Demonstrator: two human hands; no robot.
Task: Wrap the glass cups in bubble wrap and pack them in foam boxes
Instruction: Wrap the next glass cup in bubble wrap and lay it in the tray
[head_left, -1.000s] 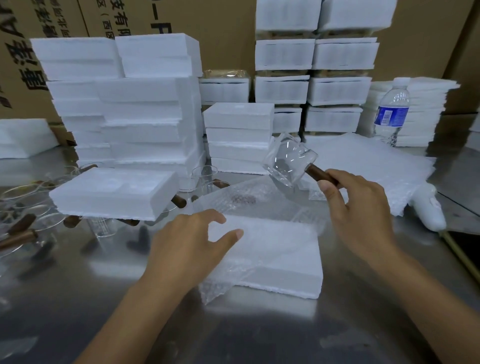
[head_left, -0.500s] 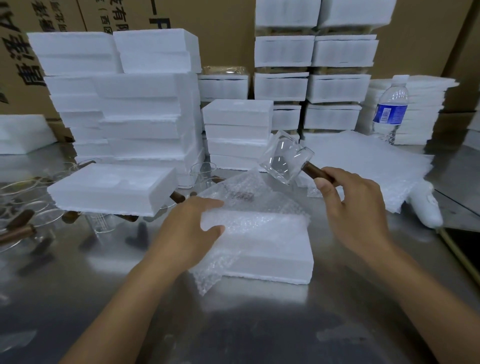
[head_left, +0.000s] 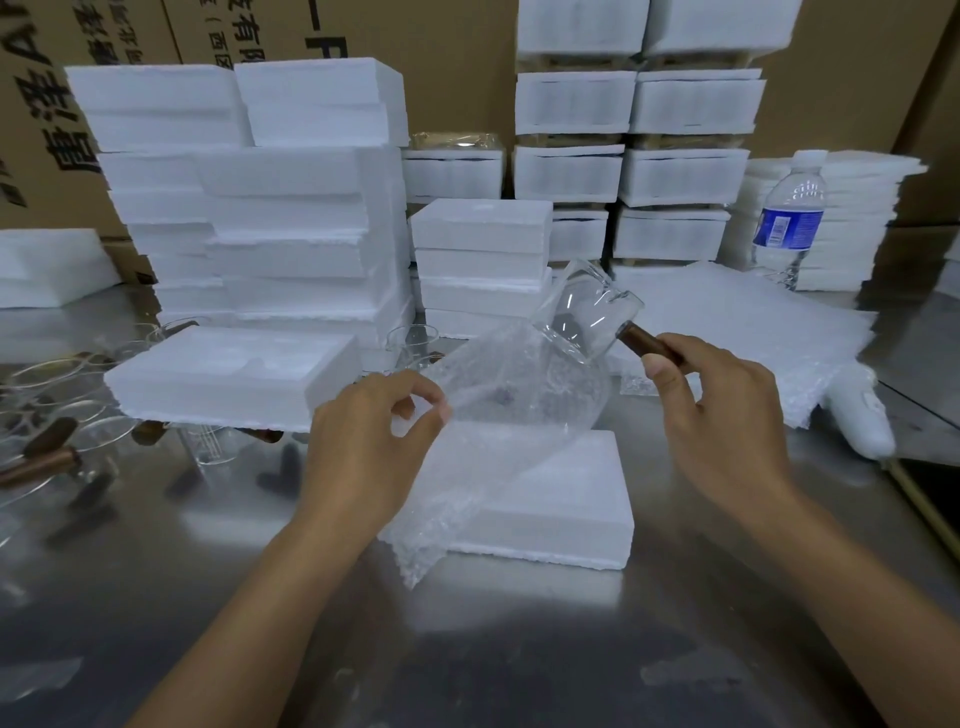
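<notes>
Pinching a bubble wrap sheet (head_left: 498, 415) between thumb and fingers, the left hand (head_left: 374, 441) lifts it over a foam box (head_left: 561, 499) on the desk (head_left: 519, 649). The right hand (head_left: 717, 415) grips the brown handle (head_left: 647, 340) of a glass cup (head_left: 587, 317), tilted in the air above the sheet.

Bare table (head_left: 519, 649) is open from 5 to 7 o'clock. At centre a foam box (head_left: 561, 499) lies under the held wrap (head_left: 519, 395) and cup (head_left: 587, 317). Foam stacks (head_left: 291, 223) wall 10 to 1 o'clock; loose glasses (head_left: 62, 405) crowd 9, wrap sheets (head_left: 753, 332) and a bottle (head_left: 787, 223) 2.
</notes>
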